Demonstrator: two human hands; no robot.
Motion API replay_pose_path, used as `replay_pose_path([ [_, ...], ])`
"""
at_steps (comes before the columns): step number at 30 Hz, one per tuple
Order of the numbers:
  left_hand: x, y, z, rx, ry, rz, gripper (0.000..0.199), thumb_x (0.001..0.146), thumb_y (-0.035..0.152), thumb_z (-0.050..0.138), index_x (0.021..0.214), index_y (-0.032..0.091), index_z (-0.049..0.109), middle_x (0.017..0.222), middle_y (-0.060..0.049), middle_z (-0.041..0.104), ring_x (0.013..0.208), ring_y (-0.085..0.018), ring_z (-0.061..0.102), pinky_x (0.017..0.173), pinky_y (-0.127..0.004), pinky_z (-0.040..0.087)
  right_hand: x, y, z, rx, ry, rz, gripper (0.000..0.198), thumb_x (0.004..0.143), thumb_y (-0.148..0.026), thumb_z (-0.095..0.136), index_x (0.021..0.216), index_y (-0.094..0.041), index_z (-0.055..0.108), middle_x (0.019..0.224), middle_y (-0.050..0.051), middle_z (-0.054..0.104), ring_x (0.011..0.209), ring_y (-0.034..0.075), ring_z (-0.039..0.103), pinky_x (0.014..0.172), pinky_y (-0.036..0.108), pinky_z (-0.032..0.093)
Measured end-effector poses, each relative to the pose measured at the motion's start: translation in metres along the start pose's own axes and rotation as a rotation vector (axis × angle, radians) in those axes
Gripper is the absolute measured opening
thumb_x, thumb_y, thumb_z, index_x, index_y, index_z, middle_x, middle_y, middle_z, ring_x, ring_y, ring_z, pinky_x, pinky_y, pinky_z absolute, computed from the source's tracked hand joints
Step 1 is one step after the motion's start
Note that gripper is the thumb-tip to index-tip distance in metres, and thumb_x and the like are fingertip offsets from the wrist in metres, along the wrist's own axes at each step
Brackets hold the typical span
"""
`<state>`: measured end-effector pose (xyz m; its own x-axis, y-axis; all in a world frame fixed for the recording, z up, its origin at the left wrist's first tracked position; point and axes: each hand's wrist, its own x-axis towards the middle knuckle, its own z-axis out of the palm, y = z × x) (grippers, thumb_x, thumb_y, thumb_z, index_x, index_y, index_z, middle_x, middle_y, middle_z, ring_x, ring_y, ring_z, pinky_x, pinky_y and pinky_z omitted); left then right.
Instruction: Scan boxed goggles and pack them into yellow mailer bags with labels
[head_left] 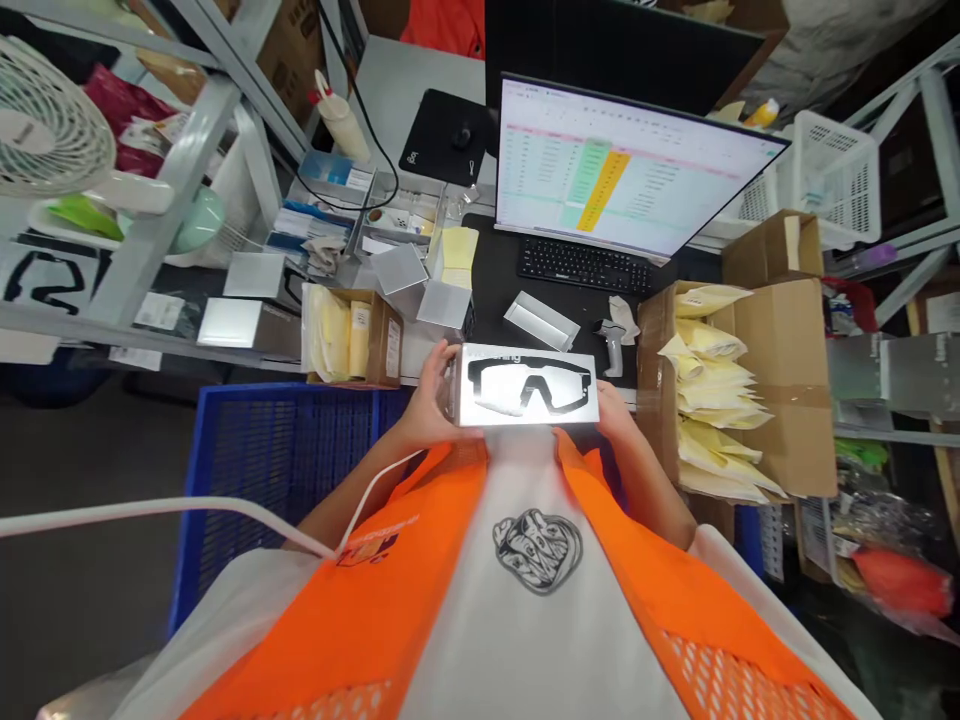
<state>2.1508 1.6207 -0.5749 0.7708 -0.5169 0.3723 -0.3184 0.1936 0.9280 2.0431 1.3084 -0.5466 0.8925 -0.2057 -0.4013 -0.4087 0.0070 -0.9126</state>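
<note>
Between my two hands I hold a silver-white glasses box [529,412] with a black picture of wraparound glasses on its face. My left hand [433,402] grips the left end, its thumb along the lower edge. At the other end is my right hand [615,410], partly hidden behind the box. Just beyond the box, a silver box-like piece [542,321] lies on the black desk mat. A grey handheld scanner [612,348] rests to its right.
A monitor [630,165] and black keyboard [585,266] stand beyond. At right, a carton [784,390] holds yellow padded envelopes. Left are a small carton [386,345], several silver boxes [247,322] and a blue crate [281,392]. A white cable [247,508] crosses low left.
</note>
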Motion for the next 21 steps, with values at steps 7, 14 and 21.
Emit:
replay_pose_path([
  [7,0.004,0.029,-0.025,-0.03,0.082,0.04,0.135,0.055,0.05,0.1,0.164,0.051,0.019,0.156,-0.008,0.047,0.145,-0.034,0.048,0.12,-0.057,0.04,0.005,-0.032,-0.019,-0.082,-0.117,-0.091,0.05,0.08,-0.059,0.068,0.057,-0.018,0.048,0.06,-0.003,0.041,0.06,0.01,0.034,0.053,0.022,0.026],
  [14,0.015,0.036,-0.044,0.05,0.14,0.042,0.141,0.047,0.048,0.103,0.162,0.05,0.022,0.15,-0.009,0.049,0.14,-0.034,0.052,0.118,-0.057,0.042,0.039,-0.055,-0.035,-0.316,-0.107,-0.232,0.06,0.087,-0.076,0.055,0.076,-0.018,0.062,0.078,0.003,0.06,0.075,0.018,0.054,0.071,0.03,0.047],
  [21,0.014,0.041,-0.058,0.175,0.022,0.046,0.153,0.035,0.048,0.105,0.163,0.042,0.021,0.149,-0.014,0.047,0.14,-0.035,0.051,0.118,-0.053,0.041,0.025,-0.078,0.007,-1.007,-0.336,-0.648,0.125,0.067,-0.074,0.082,0.165,-0.024,0.024,0.17,0.02,0.019,0.158,0.047,0.014,0.123,0.074,0.003],
])
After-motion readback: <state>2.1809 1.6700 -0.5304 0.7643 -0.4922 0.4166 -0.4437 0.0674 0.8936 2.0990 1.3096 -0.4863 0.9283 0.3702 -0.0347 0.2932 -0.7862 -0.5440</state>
